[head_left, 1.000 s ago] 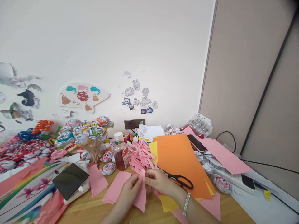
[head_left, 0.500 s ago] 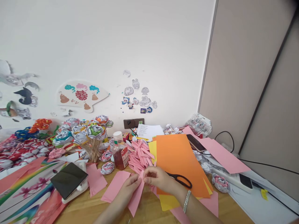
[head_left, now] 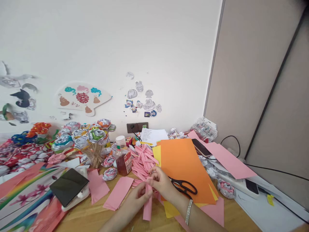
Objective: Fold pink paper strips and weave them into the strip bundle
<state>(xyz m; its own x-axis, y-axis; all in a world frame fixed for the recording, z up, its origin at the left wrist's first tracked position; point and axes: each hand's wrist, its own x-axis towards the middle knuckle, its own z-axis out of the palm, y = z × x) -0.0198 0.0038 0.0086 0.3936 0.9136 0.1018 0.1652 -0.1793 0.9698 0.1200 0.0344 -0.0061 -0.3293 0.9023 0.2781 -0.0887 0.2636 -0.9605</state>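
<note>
A narrow folded pink paper strip (head_left: 147, 206) hangs between both hands low in the middle of the view. My left hand (head_left: 138, 197) pinches its upper part from the left. My right hand (head_left: 161, 183), with a sparkly bracelet (head_left: 188, 211) on the wrist, pinches the top from the right. Just behind the hands lies a heap of folded pink strips (head_left: 142, 161). Black scissors (head_left: 183, 187) rest on an orange sheet (head_left: 183, 167) right of my right hand.
A flat pink sheet (head_left: 118, 196) lies left of the hands on the wooden table (head_left: 96, 219). A red-liquid bottle (head_left: 122, 158), paper roses on sticks (head_left: 91, 138), a dark tablet (head_left: 69, 187), a phone (head_left: 201, 147), cables and a power strip (head_left: 243, 185) surround the work spot.
The pink paper in my hands has gone from a wider hanging sheet to a narrow strip. The view shifted slightly; both hands stay at the same spot.
</note>
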